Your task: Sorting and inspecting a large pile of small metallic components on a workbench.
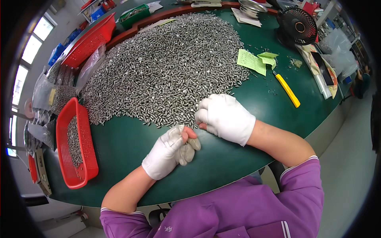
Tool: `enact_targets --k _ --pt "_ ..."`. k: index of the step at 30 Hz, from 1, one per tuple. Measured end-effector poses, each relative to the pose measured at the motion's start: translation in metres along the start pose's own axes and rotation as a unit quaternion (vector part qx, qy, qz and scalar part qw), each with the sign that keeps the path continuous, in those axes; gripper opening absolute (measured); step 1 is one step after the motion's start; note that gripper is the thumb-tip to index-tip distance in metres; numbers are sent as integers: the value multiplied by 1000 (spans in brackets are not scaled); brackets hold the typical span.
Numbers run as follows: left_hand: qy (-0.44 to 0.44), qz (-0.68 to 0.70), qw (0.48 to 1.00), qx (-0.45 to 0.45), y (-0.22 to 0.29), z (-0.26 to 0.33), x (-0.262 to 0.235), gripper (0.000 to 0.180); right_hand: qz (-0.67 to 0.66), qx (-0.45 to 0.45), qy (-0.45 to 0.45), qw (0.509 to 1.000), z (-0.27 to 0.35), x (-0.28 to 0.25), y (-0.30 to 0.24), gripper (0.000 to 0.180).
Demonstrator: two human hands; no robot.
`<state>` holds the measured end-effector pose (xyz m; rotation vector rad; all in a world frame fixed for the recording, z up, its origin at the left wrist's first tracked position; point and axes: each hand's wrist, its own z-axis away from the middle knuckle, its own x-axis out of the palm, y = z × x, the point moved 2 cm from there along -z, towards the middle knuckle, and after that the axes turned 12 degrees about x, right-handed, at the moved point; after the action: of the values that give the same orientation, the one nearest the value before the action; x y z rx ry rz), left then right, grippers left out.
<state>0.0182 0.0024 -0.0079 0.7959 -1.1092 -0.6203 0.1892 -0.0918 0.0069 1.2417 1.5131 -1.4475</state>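
Note:
A broad heap of short silvery metal parts, like small screws or pins, covers much of the green table. Both my hands wear white gloves that leave some fingertips bare. Just off the near edge of the heap, my left hand has its fingers curled and thumb and forefinger pinched together; whatever it may hold is too small to make out. My right hand rests at the heap's near right edge, palm down and fingers bent inward. Its fingertips are partly hidden, and so is anything between them.
On the left stands a red plastic basket partly filled with similar parts. A yellow-handled cutter and green paper slips lie right of the heap. Farther back are a black fan, a metal bowl and another red basket.

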Motion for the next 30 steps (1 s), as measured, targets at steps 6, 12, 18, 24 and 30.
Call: enact_targets --k 6,12,18,24,30 --pt "17 -7 1000 9 -6 1 2 25 -184 -23 45 982 3 -6 -1 16" --pt "28 -26 999 4 -2 2 7 24 -362 17 -43 931 4 2 -4 18" --pt "42 -28 999 16 -6 1 2 24 -299 9 37 954 1 -4 2 16" --pt "19 5 1000 -5 -2 1 0 22 -129 -34 64 989 1 -3 4 12" --pt "15 11 1000 -11 0 1 2 29 -15 -65 41 997 1 -4 -1 11"
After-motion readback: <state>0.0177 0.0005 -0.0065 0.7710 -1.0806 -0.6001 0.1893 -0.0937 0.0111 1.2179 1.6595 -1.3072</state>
